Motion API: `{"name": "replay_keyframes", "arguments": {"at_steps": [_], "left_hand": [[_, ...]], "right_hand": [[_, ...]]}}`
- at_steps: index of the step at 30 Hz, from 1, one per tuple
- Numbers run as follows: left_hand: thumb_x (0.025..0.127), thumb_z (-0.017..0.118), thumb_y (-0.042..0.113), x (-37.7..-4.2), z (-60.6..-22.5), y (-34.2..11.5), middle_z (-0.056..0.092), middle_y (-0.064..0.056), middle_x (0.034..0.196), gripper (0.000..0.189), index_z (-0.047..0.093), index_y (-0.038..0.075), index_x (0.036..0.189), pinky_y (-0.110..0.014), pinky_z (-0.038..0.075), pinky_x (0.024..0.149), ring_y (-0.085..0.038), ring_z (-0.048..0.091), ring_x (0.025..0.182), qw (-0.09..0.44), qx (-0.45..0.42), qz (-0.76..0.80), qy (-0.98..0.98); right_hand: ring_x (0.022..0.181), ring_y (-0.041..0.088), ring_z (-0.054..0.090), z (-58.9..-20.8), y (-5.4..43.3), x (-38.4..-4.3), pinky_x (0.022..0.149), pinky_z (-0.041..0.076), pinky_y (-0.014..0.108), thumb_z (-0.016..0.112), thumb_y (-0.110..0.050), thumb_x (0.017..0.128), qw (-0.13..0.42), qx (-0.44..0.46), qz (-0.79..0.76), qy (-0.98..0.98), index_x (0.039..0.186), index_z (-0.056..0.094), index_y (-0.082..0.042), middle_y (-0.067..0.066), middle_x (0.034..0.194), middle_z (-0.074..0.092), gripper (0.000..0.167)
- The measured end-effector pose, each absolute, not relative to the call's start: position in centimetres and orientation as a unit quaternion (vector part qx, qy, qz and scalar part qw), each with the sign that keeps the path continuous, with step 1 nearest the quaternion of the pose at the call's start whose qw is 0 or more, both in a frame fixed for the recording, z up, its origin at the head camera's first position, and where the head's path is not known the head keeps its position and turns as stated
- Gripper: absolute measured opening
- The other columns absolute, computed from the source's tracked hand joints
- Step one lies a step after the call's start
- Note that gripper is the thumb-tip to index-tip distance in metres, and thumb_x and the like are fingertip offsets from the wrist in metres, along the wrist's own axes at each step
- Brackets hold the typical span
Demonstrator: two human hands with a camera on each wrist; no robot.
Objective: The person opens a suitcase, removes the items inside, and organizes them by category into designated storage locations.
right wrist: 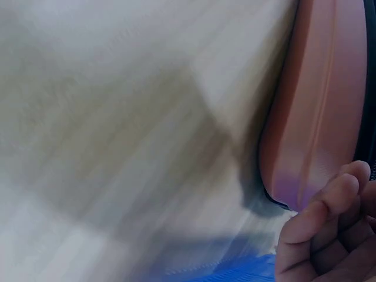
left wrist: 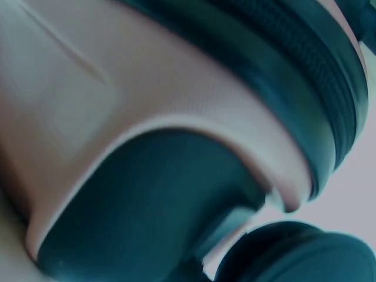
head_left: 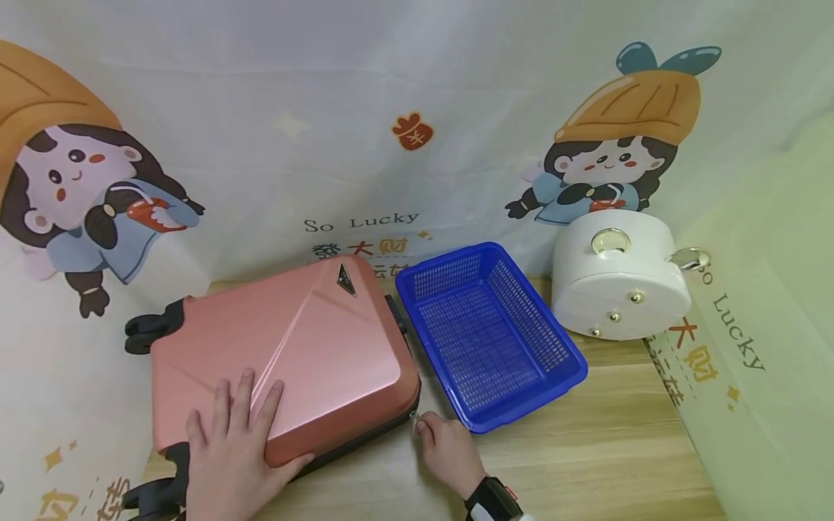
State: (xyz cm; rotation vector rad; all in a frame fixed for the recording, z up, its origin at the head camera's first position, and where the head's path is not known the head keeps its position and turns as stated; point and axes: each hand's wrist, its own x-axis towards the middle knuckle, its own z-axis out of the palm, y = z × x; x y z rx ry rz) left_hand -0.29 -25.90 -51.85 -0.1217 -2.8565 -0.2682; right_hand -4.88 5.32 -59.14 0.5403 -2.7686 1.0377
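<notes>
Rose-pink hard-shell suitcase: lies flat on the wood-grain tabletop, beneath the left hand and directly left of the right hand. As I watch from the room, the left hand rests on the shell with fingers extended and spread, gripping nothing; its thumb reaches toward the near edge. The right hand has its fingers curled inward, thumb and forefinger pinching the zipper pull at the suitcase's near right corner. One black caster wheel sits just left of the left hand; a second caster wheel is farther off, beyond that hand and to its left. A blue perforated plastic basket stands just beyond the right hand. Past the basket, to the far right of the right hand, I see a white cylindrical case with gold-coloured studs. A black wristband encircles the right wrist.
</notes>
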Motion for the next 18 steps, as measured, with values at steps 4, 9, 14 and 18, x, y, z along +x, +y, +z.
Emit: {"name": "replay_keyframes", "arguments": {"at_steps": [4, 9, 14, 18], "left_hand": [[0.059, 0.084, 0.070, -0.1, -52.1, -25.0, 0.027, -0.026, 0.165, 0.118, 0.044, 0.013, 0.155, -0.085, 0.013, 0.108, -0.057, 0.023, 0.148, 0.155, -0.019, -0.095, -0.983], [0.064, 0.082, 0.069, 0.0, -52.0, -23.4, 0.025, -0.028, 0.166, 0.117, 0.042, 0.012, 0.157, -0.086, 0.012, 0.107, -0.060, 0.022, 0.148, 0.157, 0.023, -0.094, -0.983], [0.065, 0.086, 0.064, -0.3, -51.4, -21.7, 0.023, -0.031, 0.166, 0.116, 0.042, 0.009, 0.157, -0.086, 0.009, 0.107, -0.062, 0.017, 0.149, 0.140, 0.056, -0.101, -0.983], [0.065, 0.088, 0.063, -0.5, -51.2, -21.1, 0.020, -0.033, 0.166, 0.117, 0.042, 0.007, 0.157, -0.087, 0.006, 0.108, -0.062, 0.014, 0.149, 0.126, 0.071, -0.097, -0.985]], "right_hand": [[0.054, 0.008, 0.050, -58.5, 4.6, -6.1, 0.050, 0.040, 0.027, 0.064, -0.007, 0.098, 0.030, 0.156, 0.343, -0.926, 0.076, 0.060, -0.014, -0.005, 0.061, 0.054, 0.024], [0.057, 0.014, 0.060, -57.9, 3.7, -7.4, 0.049, 0.045, 0.031, 0.063, -0.002, 0.098, 0.029, 0.155, 0.337, -0.928, 0.082, 0.065, -0.007, 0.003, 0.066, 0.064, 0.017], [0.057, 0.026, 0.066, -57.5, 3.4, -8.0, 0.047, 0.046, 0.038, 0.065, 0.000, 0.096, 0.056, 0.152, 0.318, -0.934, 0.081, 0.063, -0.005, 0.009, 0.065, 0.064, 0.016], [0.059, 0.033, 0.068, -57.6, 3.2, -7.9, 0.047, 0.046, 0.042, 0.065, -0.002, 0.096, 0.057, 0.154, 0.306, -0.938, 0.080, 0.062, -0.005, 0.013, 0.065, 0.065, 0.017]]}}
